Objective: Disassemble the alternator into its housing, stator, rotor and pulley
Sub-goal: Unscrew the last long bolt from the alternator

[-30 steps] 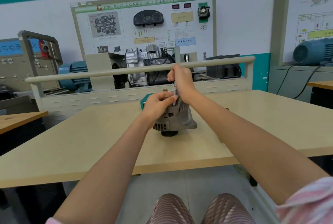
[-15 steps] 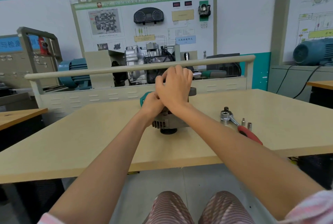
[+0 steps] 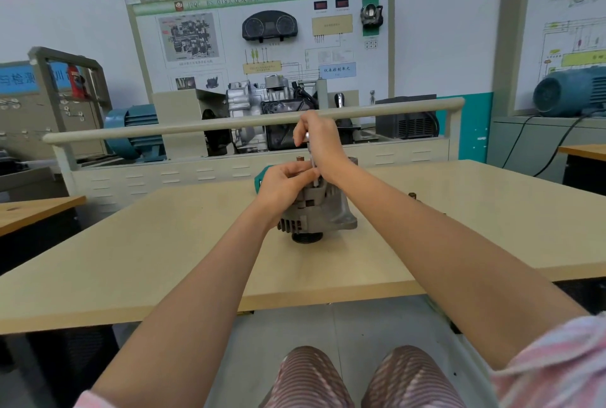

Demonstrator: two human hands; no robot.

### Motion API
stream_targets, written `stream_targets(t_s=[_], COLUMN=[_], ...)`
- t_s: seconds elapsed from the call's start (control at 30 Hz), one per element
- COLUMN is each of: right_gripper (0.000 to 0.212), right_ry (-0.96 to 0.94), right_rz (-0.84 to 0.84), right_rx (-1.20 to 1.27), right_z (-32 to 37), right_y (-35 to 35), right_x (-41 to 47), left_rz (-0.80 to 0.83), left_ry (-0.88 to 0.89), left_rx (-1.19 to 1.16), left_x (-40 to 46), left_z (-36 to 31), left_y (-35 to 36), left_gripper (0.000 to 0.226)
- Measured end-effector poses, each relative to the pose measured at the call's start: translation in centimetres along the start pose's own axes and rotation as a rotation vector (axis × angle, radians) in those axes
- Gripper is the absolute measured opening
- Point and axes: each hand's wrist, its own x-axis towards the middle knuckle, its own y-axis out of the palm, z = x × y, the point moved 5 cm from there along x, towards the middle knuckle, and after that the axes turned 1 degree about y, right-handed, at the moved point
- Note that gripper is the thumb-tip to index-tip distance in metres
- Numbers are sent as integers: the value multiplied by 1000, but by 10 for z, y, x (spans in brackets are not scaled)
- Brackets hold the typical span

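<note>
- One alternator (image 3: 316, 211) sits mid-table (image 3: 131, 260), pulley (image 3: 306, 237) down and touching the top, still in one piece.
- Above the alternator a thin metal tool (image 3: 314, 166) stands nearly upright, its tip down into the top of the housing; what it engages is hidden by the fingers.
- Right hand (image 3: 319, 142), above the alternator, has its fingers curled tight round the tool's upper end. Keeping the shaft plumb over the fastener should stop it camming out.
- Left hand (image 3: 285, 184), on the alternator's upper left, pinches the lower shaft between thumb and fingertips to guide it. It probably should also brace the housing, since the body balances on the narrow pulley and may twist.
- Beyond the alternator something teal (image 3: 260, 178) peeks out; right of it lies a small part (image 3: 412, 195).
</note>
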Motion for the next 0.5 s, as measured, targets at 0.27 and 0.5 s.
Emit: stream_targets(t_s=[0.27, 0.5], right_gripper=[30, 34], right_ry=[-436, -373], right_rz=[-202, -308], right_rx=[-1393, -881], right_z=[6, 17], right_y=[9, 2], right_x=[-23, -25], left_rz=[-85, -21], left_ry=[6, 50], left_rx=[112, 75], left_x=[2, -3], left_z=[-4, -3], left_y=[2, 0], left_gripper=[17, 27])
